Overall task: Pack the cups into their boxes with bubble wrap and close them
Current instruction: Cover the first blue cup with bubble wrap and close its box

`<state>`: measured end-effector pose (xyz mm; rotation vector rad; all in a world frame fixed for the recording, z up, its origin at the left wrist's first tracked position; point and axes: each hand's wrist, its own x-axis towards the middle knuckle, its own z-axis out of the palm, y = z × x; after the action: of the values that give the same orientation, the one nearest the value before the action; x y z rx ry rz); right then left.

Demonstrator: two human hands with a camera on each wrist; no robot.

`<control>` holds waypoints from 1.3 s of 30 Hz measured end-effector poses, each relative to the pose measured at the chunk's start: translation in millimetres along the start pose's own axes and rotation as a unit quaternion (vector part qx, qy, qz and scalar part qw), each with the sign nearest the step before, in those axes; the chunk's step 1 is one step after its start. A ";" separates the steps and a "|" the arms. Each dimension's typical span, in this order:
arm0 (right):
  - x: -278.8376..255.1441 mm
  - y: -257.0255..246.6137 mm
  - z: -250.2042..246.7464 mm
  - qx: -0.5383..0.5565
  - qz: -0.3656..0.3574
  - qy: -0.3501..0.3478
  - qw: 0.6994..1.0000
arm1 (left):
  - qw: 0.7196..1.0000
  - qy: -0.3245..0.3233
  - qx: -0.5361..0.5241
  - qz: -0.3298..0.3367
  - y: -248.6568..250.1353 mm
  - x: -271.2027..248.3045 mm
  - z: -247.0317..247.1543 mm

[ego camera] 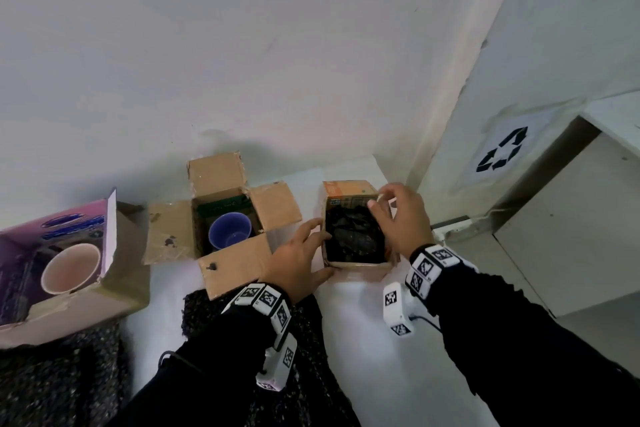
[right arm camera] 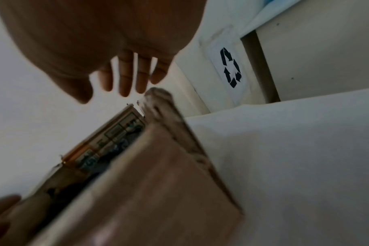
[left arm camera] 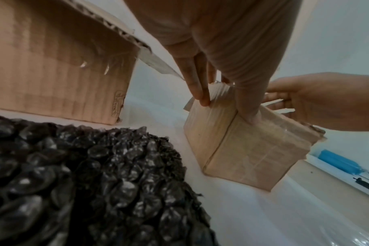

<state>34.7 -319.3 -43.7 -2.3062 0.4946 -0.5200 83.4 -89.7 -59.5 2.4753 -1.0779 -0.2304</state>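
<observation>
A small brown box (ego camera: 358, 265) stands at the right of the white table (ego camera: 356, 340), stuffed with black bubble wrap (ego camera: 353, 236); no cup shows inside it. My left hand (ego camera: 323, 246) grips its near left corner, thumb on the front and fingers (left arm camera: 200, 96) on the left side. My right hand (ego camera: 377, 204) hovers over its far right top, fingers (right arm camera: 124, 79) straight, beside a raised flap (right arm camera: 158, 96). An open cardboard box (ego camera: 235, 263) in the middle holds a blue cup (ego camera: 230, 230). At the left, a pink box (ego camera: 86, 215) holds a pink cup (ego camera: 71, 269).
Loose sheets of black bubble wrap (ego camera: 304, 340) lie on the table's near side, one under the pink box. The wall stands close behind the boxes. A white cabinet (ego camera: 554, 218) and a recycling sign (ego camera: 502, 152) are at the right.
</observation>
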 end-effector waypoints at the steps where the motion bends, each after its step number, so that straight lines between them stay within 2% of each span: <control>1: 11.9 -2.5 3.8 -0.005 0.062 -0.021 0.998 | 1.000 0.004 -0.009 -0.001 -3.4 -0.1 1.5; 3: 30.7 -2.0 10.8 -0.053 0.186 -0.115 0.974 | 0.999 0.010 -0.031 0.001 -4.7 -1.3 3.8; 4: 38.6 -3.0 15.3 -0.077 0.226 -0.164 0.957 | 0.999 0.013 -0.039 0.000 -6.1 -1.8 4.9; 6: 51.3 -12.2 20.9 -0.027 0.270 -0.218 0.937 | 0.999 0.017 -0.050 -0.003 -9.6 -2.2 5.0; 8: 59.9 -23.0 19.7 0.119 0.317 -0.205 0.918 | 0.997 0.023 -0.067 0.001 -13.1 -0.9 4.0; 10: 64.1 -29.3 10.1 0.198 0.330 -0.189 0.904 | 0.997 0.024 -0.077 0.006 -15.5 1.2 3.5; 12: 73.0 -30.3 5.0 0.207 0.282 -0.193 0.917 | 0.997 0.026 -0.076 0.008 -15.5 2.6 3.3; 14: 81.4 -33.4 3.6 0.230 0.230 -0.168 0.931 | 0.996 0.032 -0.081 0.007 -15.1 3.4 3.7; 19: 84.7 -49.0 -15.4 0.294 0.142 -0.123 0.937 | 0.996 0.032 -0.082 0.004 -13.9 2.2 4.1; 23: 78.2 -55.8 -34.6 0.263 0.045 -0.093 0.959 | 0.996 0.034 -0.077 0.002 -12.8 4.2 4.2; 26: 65.0 -61.6 -48.2 0.261 -0.013 -0.101 0.960 | 0.996 0.031 -0.081 -0.001 -11.2 4.8 3.6; 30: 34.9 -65.0 -59.3 0.173 -0.070 -0.081 0.979 | 0.993 0.028 -0.113 -0.006 -9.2 4.5 0.3; 32: 14.0 -61.9 -59.3 0.113 -0.100 -0.068 0.986 | 0.988 0.037 -0.145 -0.030 -5.2 4.9 -2.2; 34: -8.3 -54.4 -53.0 0.071 -0.125 -0.101 0.984 | 0.982 0.048 -0.173 -0.052 -0.5 5.0 -3.4; 37: -39.4 -33.9 -35.6 0.000 -0.162 -0.164 0.973 | 0.975 0.060 -0.209 -0.052 2.3 4.2 -1.0; 39: -56.4 -17.7 -24.1 -0.055 -0.194 -0.174 0.964 | 0.975 0.058 -0.207 -0.054 1.5 4.0 0.9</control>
<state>-21.4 -293.4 -27.6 -2.5428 -0.1043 -0.2598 84.9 -93.8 -59.6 2.1420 -0.7584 -0.3054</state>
